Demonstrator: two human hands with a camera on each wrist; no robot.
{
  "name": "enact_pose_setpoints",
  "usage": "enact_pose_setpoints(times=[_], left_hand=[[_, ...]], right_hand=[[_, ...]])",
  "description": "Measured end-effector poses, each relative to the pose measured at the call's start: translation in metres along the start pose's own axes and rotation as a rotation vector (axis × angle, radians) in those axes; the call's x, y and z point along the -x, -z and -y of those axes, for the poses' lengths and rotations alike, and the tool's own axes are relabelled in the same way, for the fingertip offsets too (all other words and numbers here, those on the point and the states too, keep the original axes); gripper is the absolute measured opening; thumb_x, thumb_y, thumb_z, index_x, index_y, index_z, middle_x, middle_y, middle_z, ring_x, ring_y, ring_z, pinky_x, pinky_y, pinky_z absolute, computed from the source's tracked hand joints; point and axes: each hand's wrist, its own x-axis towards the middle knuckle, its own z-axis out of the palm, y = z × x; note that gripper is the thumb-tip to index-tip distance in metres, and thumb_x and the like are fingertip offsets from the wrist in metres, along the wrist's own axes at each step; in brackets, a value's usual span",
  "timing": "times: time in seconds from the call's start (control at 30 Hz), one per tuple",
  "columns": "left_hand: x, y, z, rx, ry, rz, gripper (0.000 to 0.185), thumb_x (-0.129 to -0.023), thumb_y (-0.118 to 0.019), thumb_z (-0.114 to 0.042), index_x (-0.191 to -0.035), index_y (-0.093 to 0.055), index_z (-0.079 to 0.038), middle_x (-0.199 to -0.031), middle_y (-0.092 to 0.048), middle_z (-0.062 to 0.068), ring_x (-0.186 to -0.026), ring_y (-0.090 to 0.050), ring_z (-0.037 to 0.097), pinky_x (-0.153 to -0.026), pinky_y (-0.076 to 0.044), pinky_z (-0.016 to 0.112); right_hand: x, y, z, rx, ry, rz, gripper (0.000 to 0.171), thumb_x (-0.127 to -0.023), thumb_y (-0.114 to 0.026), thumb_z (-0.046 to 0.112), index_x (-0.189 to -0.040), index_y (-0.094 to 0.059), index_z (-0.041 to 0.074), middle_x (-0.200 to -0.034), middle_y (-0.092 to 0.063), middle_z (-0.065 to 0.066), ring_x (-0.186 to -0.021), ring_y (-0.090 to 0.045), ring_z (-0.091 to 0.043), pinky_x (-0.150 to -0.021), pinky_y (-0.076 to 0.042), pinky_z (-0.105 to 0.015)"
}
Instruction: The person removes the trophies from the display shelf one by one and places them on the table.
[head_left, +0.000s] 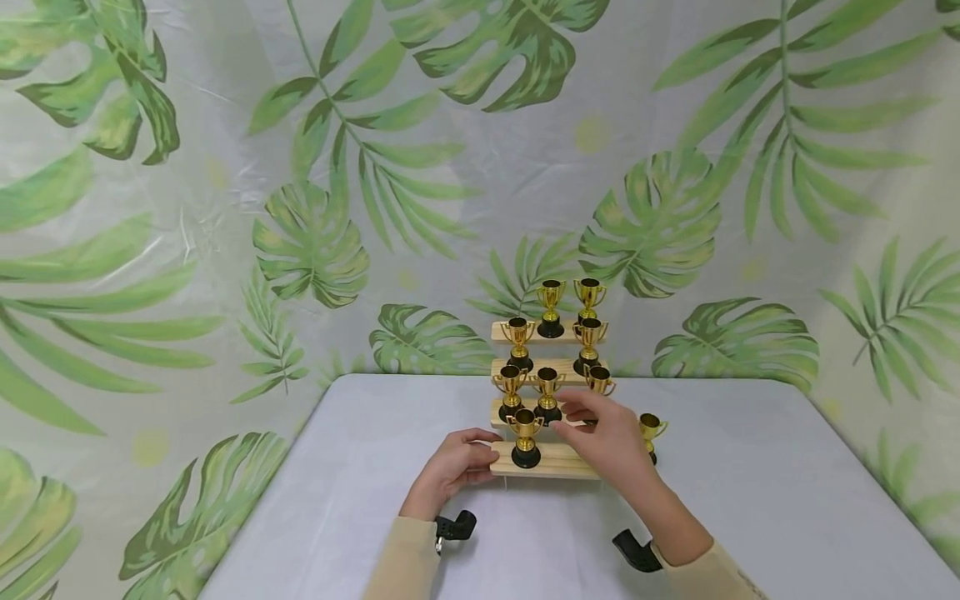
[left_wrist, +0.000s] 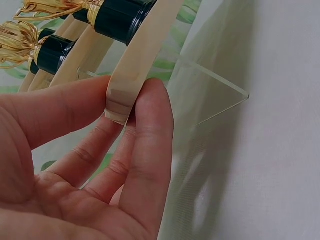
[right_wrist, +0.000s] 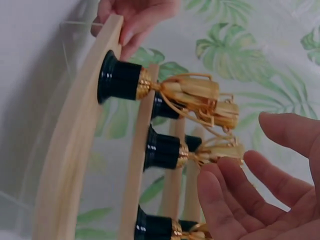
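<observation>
On lowest shelf (head_left: pixel 558 460) | left hand (head_left: pixel 450 468) grip pinches its end | right hand (head_left: pixel 611 437) open, hiding 1 trophy (head_left: pixel 651 432) partly

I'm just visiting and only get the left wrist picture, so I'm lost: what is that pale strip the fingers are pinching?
Observer: It's the lowest wooden step of a tiered display stand; the left hand grips its left end.
Visitor: What stands on that stand?
Observer: Small gold trophy cups with black bases; one trophy cup stands alone on the lowest step.
Visitor: Where's the other hand?
Observer: The right hand hovers over the stand's right side with relaxed fingers, holding nothing.
Visitor: Anything off the stand?
Observer: One gold cup on the white table, right of the stand.
</observation>
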Motion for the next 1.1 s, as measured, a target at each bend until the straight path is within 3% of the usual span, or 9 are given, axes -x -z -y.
enact_pose_setpoints(times=[0.2, 0.3, 0.43, 0.77, 1.1], left_hand=[[0.001, 0.000, 0.000, 0.014, 0.018, 0.003, 0.035, -0.088, -0.069, -0.001, -0.122, -0.064, 0.003, -0.117, -0.065, 0.030, -0.085, -0.072, 0.025, -0.068, -0.060, 0.034], [0.002, 0.000, 0.001, 0.010, 0.019, 0.005, 0.034, -0.089, -0.068, -0.001, -0.123, -0.064, 0.003, -0.118, -0.065, 0.031, -0.085, -0.072, 0.025, -0.068, -0.060, 0.034], [0.001, 0.000, 0.001, 0.016, 0.019, 0.006, 0.035, -0.088, -0.069, -0.002, -0.122, -0.064, 0.003, -0.115, -0.066, 0.029, -0.083, -0.071, 0.023, -0.069, -0.060, 0.034], [0.000, 0.000, 0.002, 0.018, 0.013, 0.003, 0.035, -0.088, -0.071, -0.003, -0.121, -0.064, 0.003, -0.108, -0.070, 0.021, -0.083, -0.071, 0.023, -0.068, -0.060, 0.034], [0.001, 0.001, -0.001, 0.014, 0.017, 0.002, 0.036, -0.087, -0.072, -0.004, -0.121, -0.065, 0.003, -0.101, -0.071, 0.016, -0.081, -0.071, 0.022, -0.068, -0.060, 0.034]], right_hand=[[-0.003, -0.018, -0.002, -0.048, -0.006, 0.019, 0.042, -0.083, -0.085, 0.017, -0.122, -0.070, 0.010, -0.106, -0.071, -0.008, -0.094, -0.068, -0.024, -0.080, -0.059, -0.030], [-0.004, -0.026, -0.002, -0.048, -0.030, 0.023, 0.040, -0.082, -0.085, 0.017, -0.120, -0.071, 0.014, -0.104, -0.071, -0.006, -0.091, -0.069, -0.020, -0.079, -0.059, -0.032], [-0.006, -0.037, -0.002, -0.012, -0.056, 0.016, 0.039, -0.082, -0.086, 0.022, -0.119, -0.071, 0.021, -0.102, -0.071, -0.002, -0.088, -0.069, -0.016, -0.077, -0.059, -0.035], [-0.010, -0.056, -0.001, 0.016, -0.066, -0.024, 0.040, -0.081, -0.087, 0.021, -0.118, -0.073, 0.018, -0.099, -0.072, 0.000, -0.085, -0.068, -0.013, -0.070, -0.057, -0.033], [-0.011, -0.061, 0.002, 0.012, -0.069, -0.025, 0.036, -0.080, -0.088, 0.019, -0.113, -0.074, 0.017, -0.097, -0.073, 0.004, -0.080, -0.066, -0.011, -0.066, -0.056, -0.030]])
